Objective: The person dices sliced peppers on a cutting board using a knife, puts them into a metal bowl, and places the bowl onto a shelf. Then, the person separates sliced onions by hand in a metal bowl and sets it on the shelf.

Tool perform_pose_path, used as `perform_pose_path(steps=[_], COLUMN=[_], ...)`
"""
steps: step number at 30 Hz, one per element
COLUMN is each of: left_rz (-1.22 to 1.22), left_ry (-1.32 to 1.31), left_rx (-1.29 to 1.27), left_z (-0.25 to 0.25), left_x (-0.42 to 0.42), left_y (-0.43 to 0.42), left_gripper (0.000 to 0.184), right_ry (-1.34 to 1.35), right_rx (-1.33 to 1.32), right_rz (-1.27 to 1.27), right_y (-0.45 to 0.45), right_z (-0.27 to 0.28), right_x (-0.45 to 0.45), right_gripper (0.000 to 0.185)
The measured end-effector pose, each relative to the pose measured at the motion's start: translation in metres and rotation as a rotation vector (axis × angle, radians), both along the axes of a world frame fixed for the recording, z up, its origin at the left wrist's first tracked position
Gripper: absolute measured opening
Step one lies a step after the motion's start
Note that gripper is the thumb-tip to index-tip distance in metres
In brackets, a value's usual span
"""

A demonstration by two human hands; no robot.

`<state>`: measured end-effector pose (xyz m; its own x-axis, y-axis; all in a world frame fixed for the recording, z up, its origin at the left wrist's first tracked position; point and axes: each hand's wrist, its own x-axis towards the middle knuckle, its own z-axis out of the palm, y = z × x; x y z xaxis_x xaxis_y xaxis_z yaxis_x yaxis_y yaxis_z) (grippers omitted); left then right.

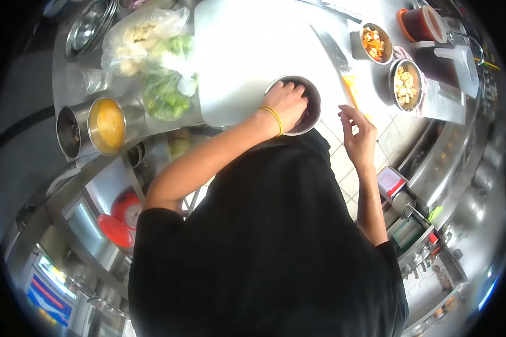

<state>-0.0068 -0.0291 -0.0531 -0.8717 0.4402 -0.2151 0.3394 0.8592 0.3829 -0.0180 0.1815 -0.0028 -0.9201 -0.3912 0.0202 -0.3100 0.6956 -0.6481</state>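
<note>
My left hand (287,105), with yellow bands at the wrist, reaches into a steel bowl (315,117) at the near edge of a white cutting board (236,62). Its fingers curl down inside, and their tips are hidden. Dark reddish contents show only a little, so I cannot tell what they are. My right hand (358,133) is raised to the right of the bowl, fingers bent but apart, holding nothing. Just beyond it lies a knife (333,51) with a yellow handle (351,89).
At left are a bag of green vegetables (167,92), a bag of pale pieces (130,42) and a pot of yellow liquid (108,124). To the right stand a pot of orange pieces (373,44), a bowl of pale yellow pieces (406,84) and a pitcher of dark liquid (441,66).
</note>
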Motion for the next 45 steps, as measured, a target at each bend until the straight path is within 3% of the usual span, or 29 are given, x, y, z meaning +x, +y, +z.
perform_pose_path(steps=[6, 8, 11, 13, 15, 17, 19, 21, 24, 26, 27, 29, 30, 33, 34, 35, 37, 38, 40, 45], left_rz=[-0.099, -0.098, 0.12, 0.265, 0.409, 0.58, 0.673, 0.863, 0.978, 1.07, 1.04, 1.075, 1.119, 1.178, 1.204, 1.109, 1.032, 1.14, 1.12, 1.381], left_ry=[-0.084, -0.067, -0.048, 0.046, 0.125, 0.226, 0.219, 0.181, 0.211, 0.217, 0.216, 0.289, 0.17, 0.249, 0.219, 0.252, 0.31, 0.24, 0.311, 0.516], left_rx=[-0.038, -0.016, 0.08, 0.335, 0.386, 0.582, 0.628, 0.875, 0.956, 1.223, 1.252, 1.356, 1.503, 1.908, 1.788, 1.963, 2.065, 2.011, 1.83, 1.822], left_z=[-0.003, -0.001, 0.006, 0.014, 0.015, 0.007, 0.008, 0.015, 0.022, 0.025, 0.024, 0.0, 0.007, 0.004, 0.01, 0.016, -0.004, 0.009, 0.016, -0.016], left_x=[-0.001, 0.002, 0.005, 0.008, 0.011, 0.012, 0.013, 0.017, 0.032, 0.046, 0.054, 0.07, 0.08, 0.098, 0.108, 0.119, 0.142, 0.163, 0.21, 0.35], left_y=[0.005, 0.004, 0.0, -0.003, 0.0, 0.001, 0.002, 0.009, 0.007, 0.004, 0.0, -0.005, -0.006, -0.006, -0.013, -0.016, -0.025, -0.03, -0.042, -0.065], left_gripper=[0.017, 0.018, 0.016, 0.014, 0.014, 0.015, 0.016, 0.012, 0.012, 0.003, 0.018, 0.017, 0.016, 0.006, 0.005, 0.007, 0.016, 0.017, 0.018, 0.018], right_ry=[-0.071, -0.051, -0.088, -0.046, 0.208, -0.03, -0.109, -0.056, 0.01, 0.034, 0.027, 0.1, 0.152, 0.117, 0.189, 0.19, 0.149, 0.098, 0.046, -0.006], right_rx=[-0.065, -0.017, -0.003, 0.199, 0.198, 0.088, -0.104, -0.197, -0.04, -0.008, -0.016, -0.027, -0.068, -0.178, -0.128, -0.257, -0.356, -0.462, -0.631, -0.751], right_rz=[-0.281, -0.365, -0.342, -0.266, -0.125, -0.11, -0.138, -0.067, -0.022, 0.011, 0.026, 0.102, 0.182, 0.346, 0.438, 0.542, 0.673, 0.804, 1.0, 1.312], right_y=[0.068, 0.078, 0.086, 0.082, 0.086, 0.084, 0.08, 0.082, 0.085, 0.079, 0.074, 0.067, 0.066, 0.031, 0.01, -0.014, -0.069, -0.097, -0.148, -0.309], right_z=[-0.013, -0.026, -0.063, -0.087, -0.117, -0.115, -0.112, -0.112, -0.109, -0.086, -0.069, -0.035, -0.015, 0.048, 0.076, 0.096, 0.147, 0.165, 0.198, 0.282], right_x=[-0.028, -0.067, -0.138, -0.177, -0.204, -0.218, -0.224, -0.235, -0.247, -0.242, -0.237, -0.224, -0.216, -0.191, -0.174, -0.154, -0.097, -0.072, -0.019, 0.155], right_gripper=[0.019, 0.035, 0.044, 0.048, 0.032, 0.021, 0.012, 0.01, 0.012, 0.012, 0.012, 0.015, 0.017, 0.025, 0.027, 0.024, 0.016, 0.016, 0.017, 0.02])
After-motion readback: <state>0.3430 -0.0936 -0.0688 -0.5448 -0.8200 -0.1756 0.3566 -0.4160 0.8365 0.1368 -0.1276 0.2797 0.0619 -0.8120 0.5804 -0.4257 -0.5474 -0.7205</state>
